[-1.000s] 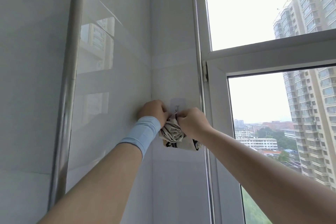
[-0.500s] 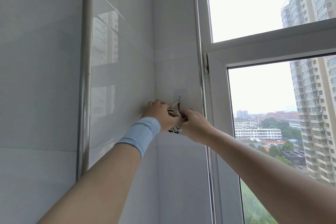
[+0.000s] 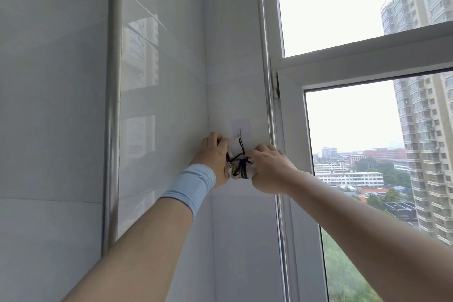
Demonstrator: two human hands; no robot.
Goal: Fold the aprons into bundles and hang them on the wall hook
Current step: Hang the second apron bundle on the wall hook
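Head view: left hand [image 3: 215, 154] and right hand [image 3: 269, 169], fingers [image 3: 266, 149] curled round crumpled apron bundle [image 3: 241, 169] under clear wall hook [image 3: 240, 130].

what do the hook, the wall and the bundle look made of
Wall hook: seemingly thin metal wire on a clear plastic pad, see-through.
Wall: glossy glazed tile, with sharp reflections.
Apron bundle: soft printed cloth, creased.

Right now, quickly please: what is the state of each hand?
Left hand: grips the apron bundle below the wall hook.
Right hand: grips the same bundle from its other side.
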